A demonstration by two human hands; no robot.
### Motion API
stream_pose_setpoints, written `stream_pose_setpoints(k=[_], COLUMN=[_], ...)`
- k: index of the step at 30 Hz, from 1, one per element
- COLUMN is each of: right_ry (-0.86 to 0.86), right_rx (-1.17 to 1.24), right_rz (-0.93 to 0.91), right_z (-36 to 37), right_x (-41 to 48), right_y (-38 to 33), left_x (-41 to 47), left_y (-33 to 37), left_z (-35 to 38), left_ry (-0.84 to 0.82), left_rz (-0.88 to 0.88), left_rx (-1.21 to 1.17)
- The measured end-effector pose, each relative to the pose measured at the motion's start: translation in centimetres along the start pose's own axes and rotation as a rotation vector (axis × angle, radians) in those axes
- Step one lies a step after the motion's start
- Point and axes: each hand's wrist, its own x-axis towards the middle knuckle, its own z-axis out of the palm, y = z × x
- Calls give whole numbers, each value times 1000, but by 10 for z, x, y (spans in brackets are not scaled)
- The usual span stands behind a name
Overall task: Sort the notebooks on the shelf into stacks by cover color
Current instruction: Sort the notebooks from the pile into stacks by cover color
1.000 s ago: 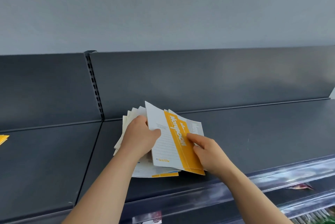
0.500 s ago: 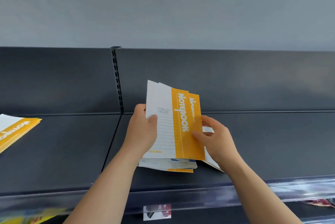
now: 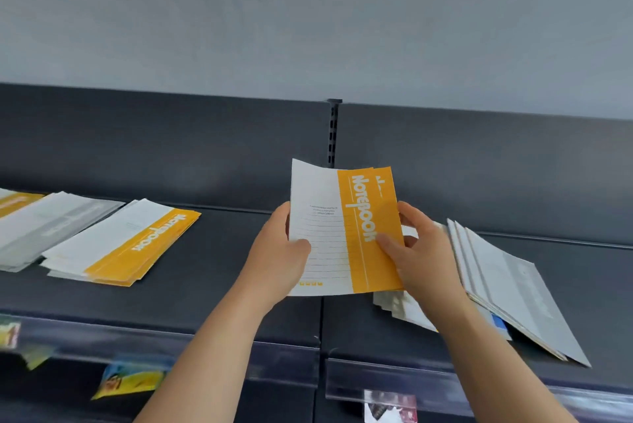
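I hold two white-and-yellow notebooks (image 3: 346, 234) upright above the dark shelf (image 3: 219, 261), one behind the other. My left hand (image 3: 279, 251) grips their left edge, thumb on the front cover. My right hand (image 3: 416, 251) pinches their right yellow edge. To the left lies a stack of yellow notebooks (image 3: 126, 248) flat on the shelf. Further left sits a stack of grey notebooks (image 3: 48, 227), and at the far left edge another yellow cover (image 3: 15, 201) shows. On the right lies a fanned pile of mixed notebooks (image 3: 510, 289), grey ones on top.
A slotted upright (image 3: 333, 135) divides the dark back panel. Clear price-strip rails (image 3: 376, 385) run along the shelf's front edge, with colourful packets (image 3: 132, 379) on the level below. A grey wall rises above the shelf.
The two yellow notebooks were lifted off the mixed pile and carried left. My view turned left, bringing the sorted yellow and grey stacks into sight.
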Motion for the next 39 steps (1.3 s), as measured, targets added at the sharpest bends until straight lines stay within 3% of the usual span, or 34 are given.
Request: stream_pose_setpoints(k=[6, 15, 28, 39], right_ry=[-58, -103, -248, -354], right_rx=[-36, -85, -76, -80], right_rz=[-31, 6, -51, -92], right_z=[93, 214, 326, 431], right_x=[-16, -41, -23, -21], right_y=[-25, -61, -79, -113], left_x=[1, -7, 5, 18], left_y=[-46, -92, -133, -175], left_z=[-96, -214, -299, -393], left_ry=[149, 211, 489, 492], left_rz=[-5, -8, -63, -46], left_rx=[75, 162, 175, 233])
